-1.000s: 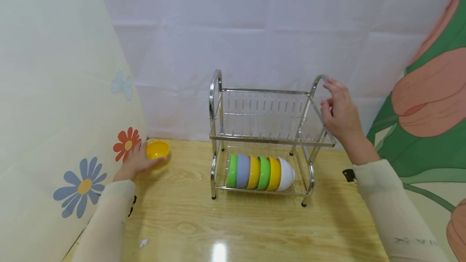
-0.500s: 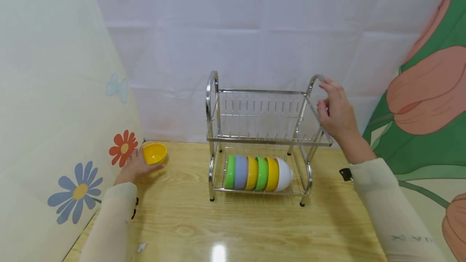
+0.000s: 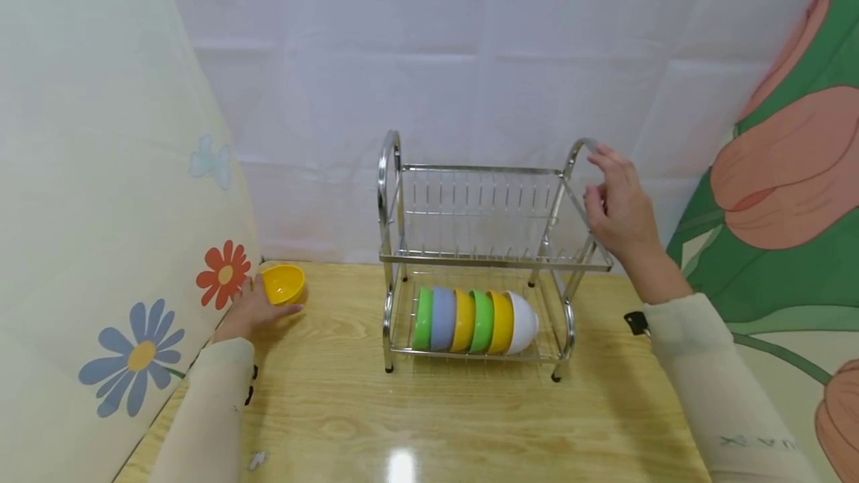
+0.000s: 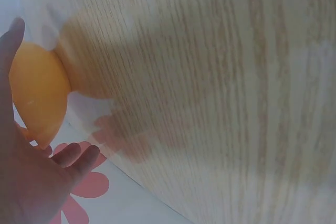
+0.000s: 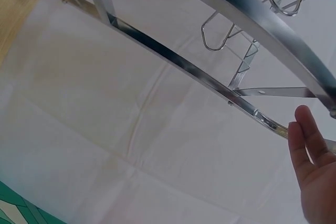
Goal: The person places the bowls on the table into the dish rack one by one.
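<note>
At the far left of the head view, a yellow bowl [image 3: 283, 283] stands at the back of the wooden table. My left hand [image 3: 251, 308] grips it at its side, with the thumb in front and fingers behind. In the left wrist view the bowl [image 4: 42, 87] lies between my thumb and index finger; the other fingertips extend past it. A two-tier metal dish rack [image 3: 496, 262] stands in the middle. My right hand [image 3: 624, 211] is at the top of its right side handle, fingers fairly straight; contact there is hard to make out.
Several bowls, green, blue-grey, yellow and white, stand on edge in a row on the rack's lower tier, the white bowl [image 3: 522, 323] outermost right. A patterned left wall [image 3: 134, 192] rises close beside my left hand. A small white scrap [image 3: 257, 460] lies near the front.
My left thumb has slid lower across the front of the yellow bowl, so more of the bowl shows. The view has shifted slightly. My right hand stays at the rack's handle.
</note>
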A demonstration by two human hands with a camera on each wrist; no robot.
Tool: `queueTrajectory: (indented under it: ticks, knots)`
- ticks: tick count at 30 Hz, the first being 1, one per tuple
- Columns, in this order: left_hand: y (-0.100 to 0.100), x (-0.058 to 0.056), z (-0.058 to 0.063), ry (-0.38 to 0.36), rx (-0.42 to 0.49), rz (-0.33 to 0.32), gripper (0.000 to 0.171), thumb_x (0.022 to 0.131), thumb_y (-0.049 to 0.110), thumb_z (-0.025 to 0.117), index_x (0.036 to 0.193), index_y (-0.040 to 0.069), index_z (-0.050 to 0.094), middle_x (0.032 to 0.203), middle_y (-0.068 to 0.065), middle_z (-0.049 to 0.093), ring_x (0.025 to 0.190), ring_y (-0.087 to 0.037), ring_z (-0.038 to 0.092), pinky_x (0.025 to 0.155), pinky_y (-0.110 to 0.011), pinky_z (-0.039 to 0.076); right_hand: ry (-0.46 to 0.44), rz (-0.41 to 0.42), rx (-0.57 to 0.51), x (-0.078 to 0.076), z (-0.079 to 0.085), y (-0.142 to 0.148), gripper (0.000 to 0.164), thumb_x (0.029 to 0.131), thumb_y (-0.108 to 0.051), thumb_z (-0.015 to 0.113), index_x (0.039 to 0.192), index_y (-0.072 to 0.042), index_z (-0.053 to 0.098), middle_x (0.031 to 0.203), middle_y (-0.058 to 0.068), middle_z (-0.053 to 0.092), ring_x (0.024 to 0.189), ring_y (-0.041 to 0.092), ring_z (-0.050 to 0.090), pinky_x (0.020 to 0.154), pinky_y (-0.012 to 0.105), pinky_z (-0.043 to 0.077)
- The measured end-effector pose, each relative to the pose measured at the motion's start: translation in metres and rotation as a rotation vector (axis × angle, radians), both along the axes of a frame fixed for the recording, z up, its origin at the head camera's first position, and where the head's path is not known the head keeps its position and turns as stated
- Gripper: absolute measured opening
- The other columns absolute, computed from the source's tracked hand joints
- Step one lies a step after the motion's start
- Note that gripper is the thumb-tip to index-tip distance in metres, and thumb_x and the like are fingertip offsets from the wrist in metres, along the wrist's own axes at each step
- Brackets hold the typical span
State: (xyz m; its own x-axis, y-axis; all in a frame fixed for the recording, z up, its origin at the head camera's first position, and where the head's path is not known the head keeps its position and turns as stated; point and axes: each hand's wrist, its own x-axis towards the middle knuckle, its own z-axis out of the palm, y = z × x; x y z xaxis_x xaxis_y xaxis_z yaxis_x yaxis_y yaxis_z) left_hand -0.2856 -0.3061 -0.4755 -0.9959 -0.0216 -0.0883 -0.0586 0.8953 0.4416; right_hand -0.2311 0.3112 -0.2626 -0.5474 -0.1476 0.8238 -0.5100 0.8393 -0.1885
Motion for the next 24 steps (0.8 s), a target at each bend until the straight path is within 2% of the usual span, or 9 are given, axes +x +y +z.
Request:
queueTrajectory:
  ticks: [7,15,24]
  knots:
    - [0.003,0.002,-0.001,-0.027,0.017,0.029,0.13,0.08,0.071,0.069,0.151,-0.016,0.004,0.144,-0.045,0.017,0.123,-0.059,0.026,0.106,-0.078,0.027,-0.006,-0.011,0.005,0.0,-0.002,0.001,0.049,0.096,0.0,0.053,0.145,-0.002,0.047,0.155,0.012,0.045,0.074,0.012,0.052,0.061,0.012,0.036]
    - [0.003,-0.005,-0.005,-0.007,0.011,0.04,0.126,0.083,0.071,0.066,0.149,-0.019,0.006,0.14,-0.043,0.021,0.117,-0.055,0.033,0.106,-0.071,0.035,-0.009,-0.017,0.001,0.0,-0.002,0.001,0.049,0.096,0.0,0.052,0.145,-0.003,0.047,0.156,0.011,0.045,0.072,0.01,0.05,0.06,0.011,0.034]
    - [0.003,-0.013,-0.008,-0.005,0.029,0.051,0.131,0.083,0.068,0.067,0.149,-0.021,-0.002,0.147,-0.046,0.009,0.124,-0.061,0.027,0.104,-0.073,0.036,0.023,-0.015,0.006,-0.002,-0.001,0.001,0.05,0.094,0.002,0.055,0.144,-0.001,0.049,0.155,0.01,0.046,0.071,0.005,0.047,0.059,0.012,0.034]
